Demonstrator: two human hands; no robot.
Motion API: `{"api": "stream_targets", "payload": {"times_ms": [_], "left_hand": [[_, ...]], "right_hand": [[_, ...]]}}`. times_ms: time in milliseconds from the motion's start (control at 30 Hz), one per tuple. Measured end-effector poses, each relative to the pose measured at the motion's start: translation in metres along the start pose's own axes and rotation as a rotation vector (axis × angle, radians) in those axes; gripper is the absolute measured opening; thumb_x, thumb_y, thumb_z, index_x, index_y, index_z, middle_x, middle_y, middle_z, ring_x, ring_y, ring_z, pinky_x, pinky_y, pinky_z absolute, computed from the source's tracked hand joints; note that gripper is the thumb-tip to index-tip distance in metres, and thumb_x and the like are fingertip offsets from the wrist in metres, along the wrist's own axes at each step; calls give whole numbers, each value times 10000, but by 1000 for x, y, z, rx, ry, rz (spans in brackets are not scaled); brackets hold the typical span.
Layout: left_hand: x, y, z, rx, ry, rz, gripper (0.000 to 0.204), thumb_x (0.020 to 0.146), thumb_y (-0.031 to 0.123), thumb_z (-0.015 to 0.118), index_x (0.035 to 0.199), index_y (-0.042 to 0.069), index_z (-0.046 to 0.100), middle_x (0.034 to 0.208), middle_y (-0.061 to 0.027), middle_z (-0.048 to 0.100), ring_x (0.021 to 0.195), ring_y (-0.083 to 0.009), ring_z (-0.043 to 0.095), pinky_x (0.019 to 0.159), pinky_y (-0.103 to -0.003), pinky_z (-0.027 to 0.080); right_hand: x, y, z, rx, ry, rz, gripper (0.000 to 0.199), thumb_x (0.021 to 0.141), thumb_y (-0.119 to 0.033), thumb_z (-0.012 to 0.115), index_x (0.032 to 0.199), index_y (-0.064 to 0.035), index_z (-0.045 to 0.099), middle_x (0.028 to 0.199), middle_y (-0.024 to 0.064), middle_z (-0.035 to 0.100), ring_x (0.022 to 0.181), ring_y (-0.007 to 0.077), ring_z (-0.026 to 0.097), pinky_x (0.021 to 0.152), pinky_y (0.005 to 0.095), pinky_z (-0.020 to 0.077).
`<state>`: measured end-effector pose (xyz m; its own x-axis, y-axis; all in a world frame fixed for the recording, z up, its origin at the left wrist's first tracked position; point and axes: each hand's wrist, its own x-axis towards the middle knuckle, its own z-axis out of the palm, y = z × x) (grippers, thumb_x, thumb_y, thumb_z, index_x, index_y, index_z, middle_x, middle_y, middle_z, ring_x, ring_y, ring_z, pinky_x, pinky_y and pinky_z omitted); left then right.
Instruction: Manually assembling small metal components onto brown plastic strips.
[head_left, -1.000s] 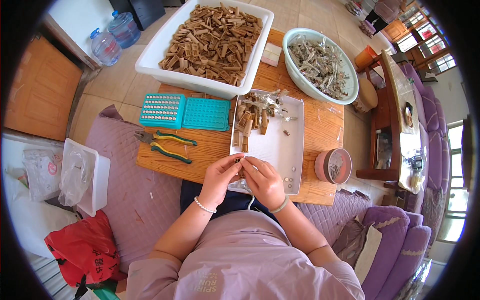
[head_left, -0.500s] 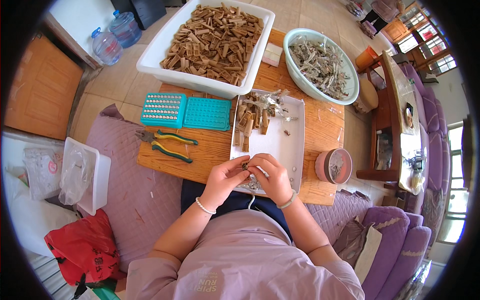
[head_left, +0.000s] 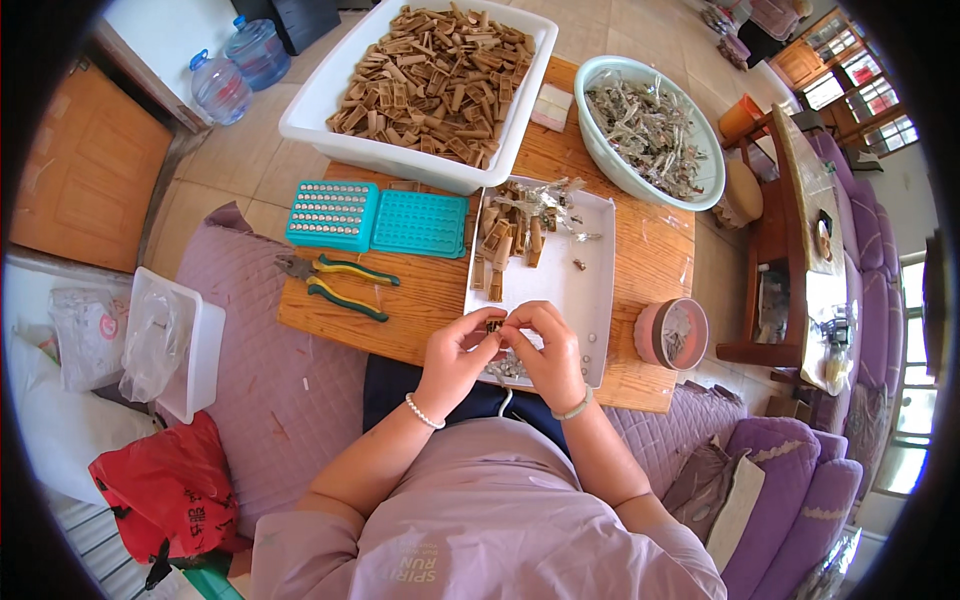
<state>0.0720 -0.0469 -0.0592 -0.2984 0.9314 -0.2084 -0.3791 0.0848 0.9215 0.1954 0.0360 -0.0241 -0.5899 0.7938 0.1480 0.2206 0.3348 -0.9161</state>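
Wooden table [head_left: 640, 270]: one small brown piece [head_left: 494, 325] is pinched by left hand [head_left: 455, 358] and right hand [head_left: 548, 352] over one white tray [head_left: 550, 285], one pair of pliers [head_left: 345, 301] leftward, one tub [head_left: 533, 90] and one basin [head_left: 610, 166] beyond, two water jugs [head_left: 220, 92] on floor [head_left: 245, 150].

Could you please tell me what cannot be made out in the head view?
In the head view:
Small brown piece: largely covered by the left hand and right hand.
White tub: far rim partly cut off by the upper edge.
Loose bits in the white tray: too small to identify.
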Motion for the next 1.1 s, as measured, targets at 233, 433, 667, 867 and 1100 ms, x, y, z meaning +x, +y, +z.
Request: {"api": "stream_targets", "payload": {"times_ms": [233, 433, 667, 867, 1100], "left_hand": [[-1, 3, 4, -111, -78, -20, 329, 934, 49, 543, 1247, -43, 504, 1061, -86, 635, 884, -126, 642, 789, -243, 548], [-4, -5, 6, 265, -38, 144, 319, 930, 56, 553, 1230, -48, 520, 1065, -77, 633, 872, -133, 642, 772, -254, 540], [-3, 4, 12, 3, -18, 76, 294, 927, 49, 548, 1212, -25, 540, 1059, -65, 625, 898, -147, 639, 798, -271, 537], [2, 11, -2, -427, 10, -171, 307, 945, 107, 511, 1236, 10, 516, 1102, -112, 605, 985, -200, 611, 864, -391, 543], [4, 13, -12, -326, 23, -132, 306, 945, 119, 534, 1227, -1, 534, 1077, -113, 621, 963, -182, 616, 839, -369, 554]], "right_hand": [[-3, 13, -2, 537, -89, 375, 107, 847, 17, 630, 915, 5, 548, 881, 32, 566, 835, 108, 589, 700, 246, 524], [-6, 17, -1, 393, -82, 358, 108, 871, -10, 619, 921, 11, 525, 877, 31, 558, 827, 92, 586, 680, 218, 513], [-5, 22, 3, 865, -23, 525, 98, 901, -79, 612, 922, -23, 535, 830, 3, 555, 752, 83, 568, 656, 224, 499], [1, 54, -10, 4, -99, 277, 151, 814, -115, 695, 909, -15, 633, 795, 51, 584, 671, 111, 575, 580, 255, 470], [-10, 65, 4, -521, -257, -68, 136, 788, -103, 654, 891, -19, 625, 888, 133, 620, 805, 309, 617, 710, 382, 503]]}}
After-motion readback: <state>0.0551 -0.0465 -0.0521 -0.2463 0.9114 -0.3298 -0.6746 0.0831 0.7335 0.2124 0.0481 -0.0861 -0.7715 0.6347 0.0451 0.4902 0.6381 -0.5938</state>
